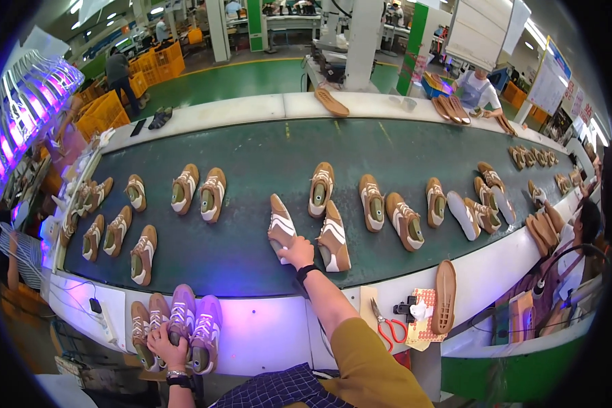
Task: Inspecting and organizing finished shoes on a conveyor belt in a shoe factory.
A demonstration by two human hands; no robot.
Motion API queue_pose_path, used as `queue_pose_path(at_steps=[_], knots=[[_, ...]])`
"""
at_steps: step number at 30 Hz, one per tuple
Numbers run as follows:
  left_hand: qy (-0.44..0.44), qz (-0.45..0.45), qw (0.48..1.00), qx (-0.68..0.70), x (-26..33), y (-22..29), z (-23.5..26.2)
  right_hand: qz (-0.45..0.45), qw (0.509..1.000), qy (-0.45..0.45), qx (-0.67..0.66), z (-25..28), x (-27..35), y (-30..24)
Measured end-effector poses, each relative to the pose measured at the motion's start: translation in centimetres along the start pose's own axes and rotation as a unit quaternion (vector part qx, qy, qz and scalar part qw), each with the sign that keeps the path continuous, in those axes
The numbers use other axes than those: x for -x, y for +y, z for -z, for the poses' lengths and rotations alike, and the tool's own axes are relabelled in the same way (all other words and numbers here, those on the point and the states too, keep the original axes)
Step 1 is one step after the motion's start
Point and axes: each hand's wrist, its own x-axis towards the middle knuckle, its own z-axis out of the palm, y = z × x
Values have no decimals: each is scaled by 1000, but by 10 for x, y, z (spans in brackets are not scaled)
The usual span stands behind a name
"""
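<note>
Head view, hands:
R hand: reached out over conveyor belt, fingers closed on heel end of a tan/white shoe upper; upper lies on belt, tilted.
L hand: clenched round one of four uppers standing in a row on the white bench, near edge, under purple light.
Neighbour item: second upper just beside R hand, apart from it.
Head view, progress:
Done: approx. two dozen uppers laid on belt in pairs, L to R.
Left: four at bench not yet on belt, judged.
Head view, surroundings:
Bench R side: red scissors, loose sole.
Co-workers: one at far side w/ soles, one at R edge.
</note>
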Motion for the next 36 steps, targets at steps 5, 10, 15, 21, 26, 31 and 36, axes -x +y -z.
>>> queue_pose_path(at_steps=[5, 10, 15, 21, 26, 31, 36], knots=[[9, -9, 1000, 6, -1, 2, -3, -70, 979, -33, -191, -5, 3, 15], [9, -7, 1000, 6, 4, -2, 0, -137, 616, -350, -693, 27, 77, -9], [-35, 12, 999, 16, 4, -1, 5, -128, 476, -456, -741, 41, 198, -43], [-13, -58, 980, 191, 10, 78, 40, -36, 944, -172, -279, 4, 213, -12], [-174, -157, 919, 317, 29, 134, 33, 113, 975, 141, -131, 76, 118, 11], [-206, -91, 938, 263, 23, 155, 14, -57, 982, 179, -27, 97, 38, 84], [-276, -42, 929, 245, 19, 144, 6, -71, 993, 25, -96, 86, 18, 96]])
